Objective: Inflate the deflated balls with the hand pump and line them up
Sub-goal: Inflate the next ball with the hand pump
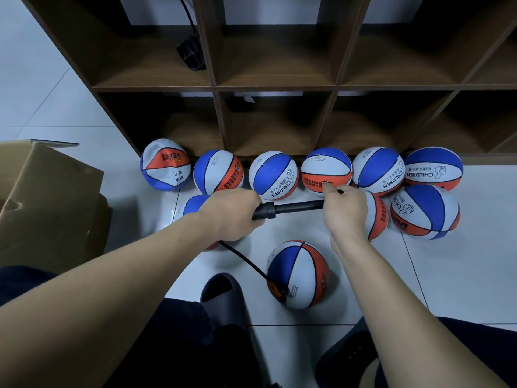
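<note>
I hold a black hand pump [291,208] level above the floor. My left hand [232,212] grips its thick barrel end. My right hand [345,210] grips the handle end. A black hose [243,257] runs from the pump down to a red, white and blue ball [298,274] between my feet, plugged in at its lower left. Several like balls [273,175] stand in a row along the shelf's foot. The leftmost one [165,165] looks dented. More balls lie behind my hands, at the left [193,205] and the right [425,211].
A dark wooden cubby shelf [279,88] fills the back, with a black object [191,53] in one cell. A brown cardboard box [47,197] stands at the left. My dark slippers [223,298] and legs are at the bottom, on white floor tiles.
</note>
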Tool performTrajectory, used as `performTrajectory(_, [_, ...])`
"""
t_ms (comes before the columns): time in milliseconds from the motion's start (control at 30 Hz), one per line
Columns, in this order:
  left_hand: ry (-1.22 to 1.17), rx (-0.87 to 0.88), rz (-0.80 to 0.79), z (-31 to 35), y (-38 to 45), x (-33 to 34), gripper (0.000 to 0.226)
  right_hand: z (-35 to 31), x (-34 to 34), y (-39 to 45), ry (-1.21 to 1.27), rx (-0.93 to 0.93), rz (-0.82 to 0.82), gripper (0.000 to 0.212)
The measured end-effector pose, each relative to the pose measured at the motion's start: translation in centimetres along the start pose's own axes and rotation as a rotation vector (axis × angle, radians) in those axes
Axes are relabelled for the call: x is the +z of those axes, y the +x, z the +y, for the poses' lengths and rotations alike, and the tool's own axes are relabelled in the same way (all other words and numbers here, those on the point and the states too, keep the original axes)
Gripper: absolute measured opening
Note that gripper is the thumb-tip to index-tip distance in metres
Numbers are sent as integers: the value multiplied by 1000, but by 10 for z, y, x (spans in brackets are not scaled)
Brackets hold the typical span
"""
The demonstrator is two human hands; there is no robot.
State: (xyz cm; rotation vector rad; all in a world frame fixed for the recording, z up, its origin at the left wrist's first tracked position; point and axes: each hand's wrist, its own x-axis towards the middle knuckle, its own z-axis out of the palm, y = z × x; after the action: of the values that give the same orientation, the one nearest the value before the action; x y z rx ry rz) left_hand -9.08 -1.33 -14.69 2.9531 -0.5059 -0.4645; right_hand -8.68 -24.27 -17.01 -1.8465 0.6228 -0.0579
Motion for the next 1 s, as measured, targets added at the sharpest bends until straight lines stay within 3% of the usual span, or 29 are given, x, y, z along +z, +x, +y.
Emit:
performTrajectory(333, [2, 26, 39, 15, 0, -1, 23, -12, 28, -41, -123, -155, -64, 48])
performTrajectory(500, [-65, 43, 69, 22, 0, 3, 41, -12, 40, -50, -171, -201, -131, 45])
performTrajectory(700, [-148, 40, 68, 17, 3, 11, 40, -13, 39, -45, -232, -254, -219, 40])
performTrajectory(800, [-180, 42, 59, 14, 2, 12, 34, -15, 34, -38, -183, -192, -333, 43])
performTrajectory(900, [-213, 14, 53, 9, 2, 15, 30, -12, 23, -31, -102, -75, -425, 60])
performTrajectory(1000, [-272, -35, 16, 0, 6, 16, 30, -3, 11, -28, -118, -98, -389, 61])
